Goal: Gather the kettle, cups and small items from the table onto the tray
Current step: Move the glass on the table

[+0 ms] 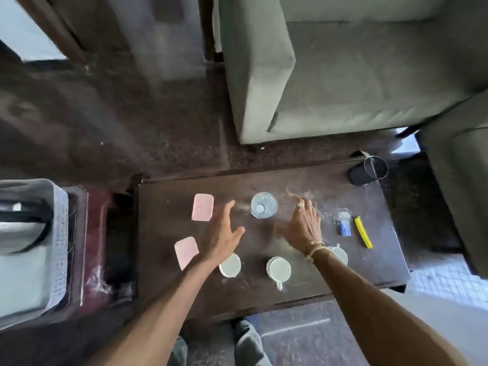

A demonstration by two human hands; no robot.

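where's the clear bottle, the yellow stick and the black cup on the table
clear bottle (264, 210), head view, on its top beside the cap
yellow stick (363, 235), head view, midway along its body
black cup (359, 176), head view, on its dark outer wall

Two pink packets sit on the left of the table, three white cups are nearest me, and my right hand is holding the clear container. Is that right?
Not quite. The head view shows the right hand open, holding nothing; the clear container stands free on the table, apart from it. The pink packets and white cups are as you said.
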